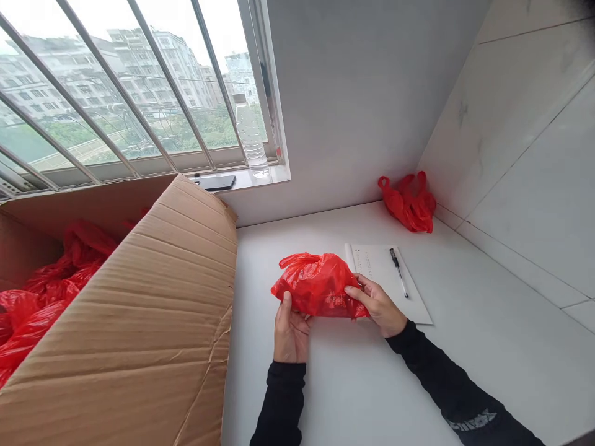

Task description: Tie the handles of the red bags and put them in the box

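Note:
A filled red plastic bag [320, 285] is between my two hands above the white table, its handle loops gathered on top. My left hand [292, 328] grips its lower left side, with the thumb in front and the other fingers under it. On the right end, my right hand [379, 305] pinches the bag with the thumb in front and fingers behind. What the bag contains is hidden by the red plastic. Just behind my right hand lies an open notebook [413, 288] with handwriting, and a black pen [398, 271] rests on its page.
At the left stands a large cardboard box [176, 297] with several red bags [69, 279] inside. Another red bag [409, 201] sits in the table's back right corner [446, 241]. A clear bottle [251, 139] and a dark phone [216, 183] are on the sill by the barred window.

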`<state>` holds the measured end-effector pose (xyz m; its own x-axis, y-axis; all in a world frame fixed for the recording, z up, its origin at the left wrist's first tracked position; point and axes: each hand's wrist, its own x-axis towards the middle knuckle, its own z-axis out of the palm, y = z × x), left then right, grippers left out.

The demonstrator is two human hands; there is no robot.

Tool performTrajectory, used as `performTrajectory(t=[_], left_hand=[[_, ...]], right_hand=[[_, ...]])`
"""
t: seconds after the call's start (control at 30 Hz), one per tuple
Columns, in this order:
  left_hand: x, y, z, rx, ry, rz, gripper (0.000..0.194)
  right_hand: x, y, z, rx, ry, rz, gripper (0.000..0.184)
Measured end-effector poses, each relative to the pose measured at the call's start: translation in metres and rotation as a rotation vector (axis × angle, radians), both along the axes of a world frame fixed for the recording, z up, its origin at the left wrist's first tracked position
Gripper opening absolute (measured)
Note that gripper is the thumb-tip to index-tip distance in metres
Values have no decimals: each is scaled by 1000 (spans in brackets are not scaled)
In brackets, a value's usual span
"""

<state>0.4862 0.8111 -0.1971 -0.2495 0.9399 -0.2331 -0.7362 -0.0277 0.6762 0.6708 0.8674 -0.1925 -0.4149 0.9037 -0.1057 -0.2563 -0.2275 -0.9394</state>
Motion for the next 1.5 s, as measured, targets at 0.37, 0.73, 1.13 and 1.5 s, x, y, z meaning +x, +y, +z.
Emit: performTrajectory(t=[0.37, 0.73, 1.13, 1.5], left_hand=[[2, 2, -1, 23, 52, 16, 46], [11, -1, 7, 39, 105, 0, 57], [9, -1, -2, 16, 145, 27, 49], [9, 1, -1, -12, 102, 48, 44]], right_hand=[[3, -1, 2, -23, -35, -3, 28], [1, -3, -1, 72, -90, 24, 34], [4, 1, -8, 147, -104, -103, 33], [3, -3, -1, 118, -109, -48, 34]])
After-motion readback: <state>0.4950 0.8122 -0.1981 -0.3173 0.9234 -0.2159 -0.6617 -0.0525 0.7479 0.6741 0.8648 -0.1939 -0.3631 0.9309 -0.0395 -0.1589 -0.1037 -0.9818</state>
